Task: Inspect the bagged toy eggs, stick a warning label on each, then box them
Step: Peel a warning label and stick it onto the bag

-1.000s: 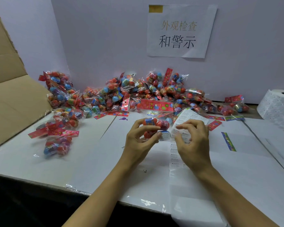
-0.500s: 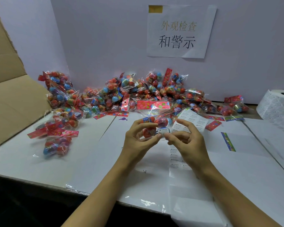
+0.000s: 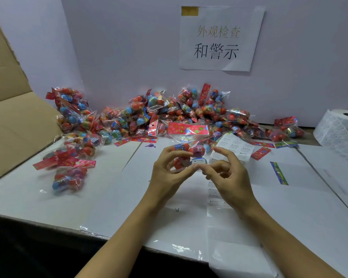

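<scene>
Two hands are up over the middle of the white table (image 3: 48, 197), and the action is all in the gap between them. Left hand (image 3: 167, 173) has its fingers and thumb curled round a clear bag of toy eggs (image 3: 186, 155), lifted just off the table, red eggs showing through the plastic and the bag's red flowered header card (image 3: 188, 129) standing up behind it. On the bag's near face sits a small white warning label (image 3: 198, 161), right at the left thumb's tip. Right hand (image 3: 229, 177) is just beside it: the index finger is raised and bent, the others curled in toward the label, fingertips (image 3: 206, 167) meeting the left thumb at the bag's lower edge. Whether those fingers are pinching the bag or only touching it, I cannot tell.

Under the right hand a strip of label sheet (image 3: 214, 194) runs across the table, its far end (image 3: 234, 146) showing more printed labels. Along the back wall, a long heap of bagged eggs (image 3: 149, 117), with a smaller cluster (image 3: 70, 167) nearer on the left. Far left, an open cardboard box (image 3: 12, 117). Far right, a fat roll of labels (image 3: 339, 129). On the wall, a paper sign (image 3: 219, 37) with Chinese characters.
</scene>
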Demonstrator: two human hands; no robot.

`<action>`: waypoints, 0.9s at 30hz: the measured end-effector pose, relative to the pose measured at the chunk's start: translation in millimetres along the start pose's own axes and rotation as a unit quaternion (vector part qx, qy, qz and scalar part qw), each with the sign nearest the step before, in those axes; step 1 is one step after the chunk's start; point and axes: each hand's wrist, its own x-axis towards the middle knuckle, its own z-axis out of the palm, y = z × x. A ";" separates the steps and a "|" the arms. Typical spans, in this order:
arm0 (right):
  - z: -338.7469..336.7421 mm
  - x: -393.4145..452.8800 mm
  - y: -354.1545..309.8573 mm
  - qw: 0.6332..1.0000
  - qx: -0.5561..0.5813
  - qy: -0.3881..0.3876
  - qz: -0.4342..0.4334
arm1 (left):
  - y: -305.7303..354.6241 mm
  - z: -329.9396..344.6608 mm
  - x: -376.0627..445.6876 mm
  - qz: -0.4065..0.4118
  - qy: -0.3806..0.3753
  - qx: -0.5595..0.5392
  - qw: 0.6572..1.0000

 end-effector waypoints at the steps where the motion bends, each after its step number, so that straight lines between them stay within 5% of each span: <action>1: -0.3 0.2 1.0 1.000 -0.001 -0.001 -0.005 | -0.4 0.0 0.0 0.001 -0.001 -0.002 1.000; 27: 3.9 1.6 8.0 1.000 0.028 -0.005 0.005 | -5.1 1.3 1.2 -0.019 -0.013 0.009 1.000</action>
